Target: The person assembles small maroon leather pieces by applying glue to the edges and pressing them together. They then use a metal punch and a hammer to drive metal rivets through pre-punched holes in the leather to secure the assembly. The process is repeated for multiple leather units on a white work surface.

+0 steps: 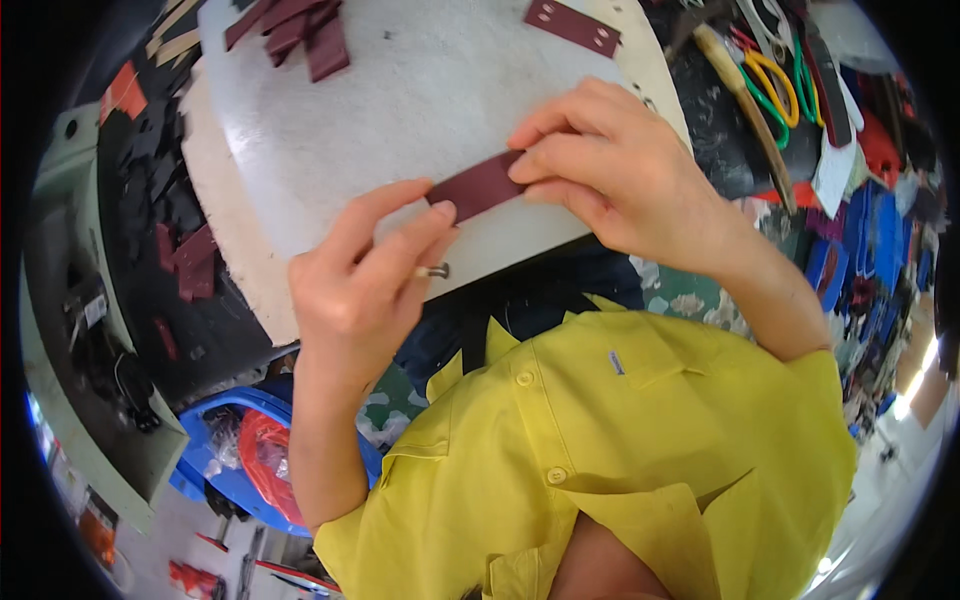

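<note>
At front edge of white worktop [330,130]: dark red strip [478,187] flat, pinched at both ends. Left hand [360,280] closed, thumb and forefinger on strip's left end, small metal rivet [434,271] tucked under lower fingers. Right hand [610,170] fingers curled down, pressing strip's right end. More red strips [295,30] piled at worktop's far side, another punched strip [572,27] apart. Scissors [775,85] to right. Blue bin [225,440] below left.

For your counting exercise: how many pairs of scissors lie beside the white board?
2: yellow-handled scissors and green-handled scissors, overlapping at the upper right beside the white board. More may be hidden in the clutter.
</note>
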Motion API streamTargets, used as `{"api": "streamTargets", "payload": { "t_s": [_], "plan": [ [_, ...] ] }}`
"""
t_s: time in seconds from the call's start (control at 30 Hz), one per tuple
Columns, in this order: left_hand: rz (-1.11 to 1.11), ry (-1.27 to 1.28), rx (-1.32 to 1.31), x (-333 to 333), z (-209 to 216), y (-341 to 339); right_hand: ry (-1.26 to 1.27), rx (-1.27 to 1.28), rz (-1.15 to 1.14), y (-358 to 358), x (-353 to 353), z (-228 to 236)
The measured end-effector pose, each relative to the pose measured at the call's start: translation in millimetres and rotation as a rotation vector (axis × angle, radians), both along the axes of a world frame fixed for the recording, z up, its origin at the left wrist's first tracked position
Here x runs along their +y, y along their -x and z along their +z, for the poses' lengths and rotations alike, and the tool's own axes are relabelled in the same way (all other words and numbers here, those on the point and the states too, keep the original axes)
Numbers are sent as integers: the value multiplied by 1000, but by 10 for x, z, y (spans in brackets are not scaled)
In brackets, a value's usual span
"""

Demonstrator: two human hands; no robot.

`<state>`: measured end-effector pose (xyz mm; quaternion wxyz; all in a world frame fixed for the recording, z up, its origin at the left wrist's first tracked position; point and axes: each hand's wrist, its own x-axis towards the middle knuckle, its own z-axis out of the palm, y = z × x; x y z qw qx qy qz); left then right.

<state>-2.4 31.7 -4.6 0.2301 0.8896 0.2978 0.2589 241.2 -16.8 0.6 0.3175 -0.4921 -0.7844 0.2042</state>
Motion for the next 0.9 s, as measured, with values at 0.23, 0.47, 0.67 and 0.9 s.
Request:
{"api": "streamTargets", "payload": {
  "t_s": [0.23,0.47,0.67,0.9],
  "plan": [
    [25,-15,-74,9,-67,-12,42,-56,-30,43,-5,32],
    [43,-15,-51,16,5,-72,74,-47,11,-40,14,75],
    [43,23,-128,0,-71,12,65,-43,36,6,43,102],
    [24,-56,-13,-15,-81,86,50,-55,3,78,-24,103]
  ]
}}
